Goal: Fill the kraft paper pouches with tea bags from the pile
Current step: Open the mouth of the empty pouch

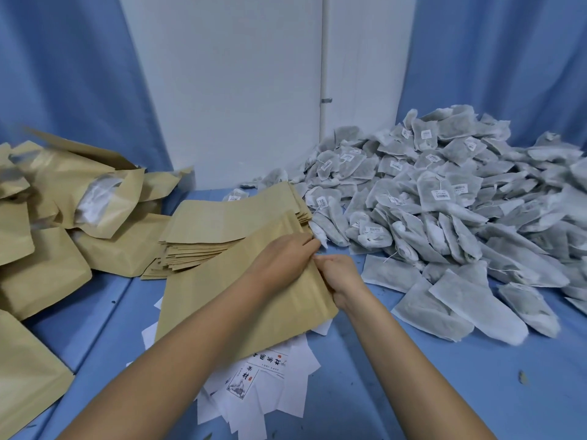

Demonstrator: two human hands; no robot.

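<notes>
A flat kraft paper pouch (228, 300) lies slanted in front of me on the blue table. My left hand (286, 258) grips its upper right edge from the top. Just to the right, my right hand (341, 279) pinches the same edge at the pouch's mouth. Behind it sits a stack of flat empty pouches (222, 230). A large pile of grey-white tea bags (451, 211) with small tags fills the right side of the table, close to both hands.
Filled, puffy kraft pouches (79, 214) are heaped at the left, one with a clear window. White printed paper labels (263, 385) lie scattered under the held pouch near the front. Blue curtains and a white wall stand behind the blue table (413, 392).
</notes>
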